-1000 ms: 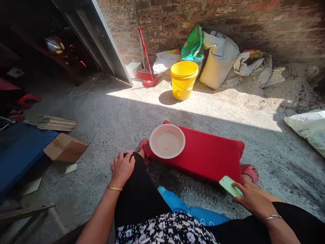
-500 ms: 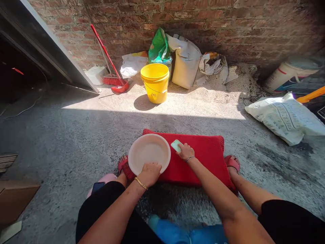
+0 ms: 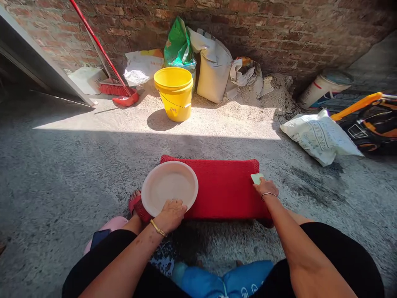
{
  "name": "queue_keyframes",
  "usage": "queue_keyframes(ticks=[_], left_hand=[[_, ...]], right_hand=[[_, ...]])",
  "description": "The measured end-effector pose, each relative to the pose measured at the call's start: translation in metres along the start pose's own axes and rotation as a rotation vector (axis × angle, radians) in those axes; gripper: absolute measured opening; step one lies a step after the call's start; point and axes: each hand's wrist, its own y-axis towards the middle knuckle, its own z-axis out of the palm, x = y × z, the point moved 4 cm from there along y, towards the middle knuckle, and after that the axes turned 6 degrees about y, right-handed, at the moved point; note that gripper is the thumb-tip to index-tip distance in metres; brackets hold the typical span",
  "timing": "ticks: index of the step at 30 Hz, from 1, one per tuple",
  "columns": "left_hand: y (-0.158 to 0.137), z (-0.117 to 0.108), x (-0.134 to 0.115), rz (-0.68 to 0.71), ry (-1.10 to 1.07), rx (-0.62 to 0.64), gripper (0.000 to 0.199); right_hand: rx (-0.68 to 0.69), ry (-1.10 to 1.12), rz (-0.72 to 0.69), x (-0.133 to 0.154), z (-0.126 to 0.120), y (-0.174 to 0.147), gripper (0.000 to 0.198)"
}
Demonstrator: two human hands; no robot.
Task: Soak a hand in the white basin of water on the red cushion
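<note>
A pale pink basin (image 3: 147, 188) sits on the left part of a low, red cloth-covered slab (image 3: 223, 188) between my feet. Its inside looks pale; I cannot clearly tell how much liquid is in it. My left hand (image 3: 171, 214), with a gold bracelet at the wrist, grips the basin's near right rim, fingers curled over the edge. At the slab's right end, my right hand (image 3: 267, 188) is closed on a mint-green flat block (image 3: 257, 178) with rounded corners. The block's underside is hidden, so its kind cannot be told.
A yellow bucket (image 3: 174, 97) stands ahead in sunlight. Behind it are a green bag (image 3: 177, 43) and a beige sack (image 3: 214, 68) by the brick wall. A red broom (image 3: 113, 89) leans left; a white sack (image 3: 319, 134) lies right. A pink stool (image 3: 114, 223) with a phone (image 3: 99, 239) is beside my leg.
My right hand has moved right with the mint-green block, from beside the basin to the slab's right end. My left hand stays on the basin rim. The view has shifted right.
</note>
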Motion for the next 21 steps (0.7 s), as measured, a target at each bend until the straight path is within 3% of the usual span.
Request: queue_keyframes(ticks=[2, 5, 7, 8, 10, 14, 16, 18, 21], left_hand=[[0.0, 0.005, 0.001, 0.001, -0.009, 0.023, 0.031], [0.003, 0.008, 0.0, 0.014, -0.007, 0.054, 0.03], [0.005, 0.008, -0.003, 0.02, 0.0, 0.073, 0.031], [0.006, 0.008, -0.005, 0.024, -0.001, 0.083, 0.032], [0.007, 0.008, -0.009, 0.031, -0.015, 0.103, 0.033], [0.006, 0.014, -0.015, 0.037, -0.032, 0.12, 0.034], [0.006, 0.019, -0.017, 0.055, -0.04, 0.115, 0.033], [0.006, 0.023, -0.018, 0.076, -0.048, 0.107, 0.032], [0.007, 0.027, -0.018, 0.089, -0.056, 0.114, 0.031]], right_hand=[[-0.018, 0.081, -0.055, 0.029, 0.003, -0.025, 0.055], [0.031, 0.135, -0.322, 0.105, 0.023, -0.073, 0.055], [0.079, 0.107, -0.454, 0.136, 0.04, -0.098, 0.053], [0.096, 0.085, -0.477, 0.138, 0.048, -0.105, 0.053], [0.111, 0.044, -0.425, 0.112, 0.057, -0.103, 0.054], [0.135, 0.018, -0.09, 0.004, 0.048, -0.07, 0.054], [0.121, 0.021, 0.026, -0.028, 0.035, -0.062, 0.052], [0.076, 0.018, -0.001, -0.019, 0.024, -0.07, 0.053], [0.048, 0.003, -0.278, 0.059, 0.029, -0.108, 0.052]])
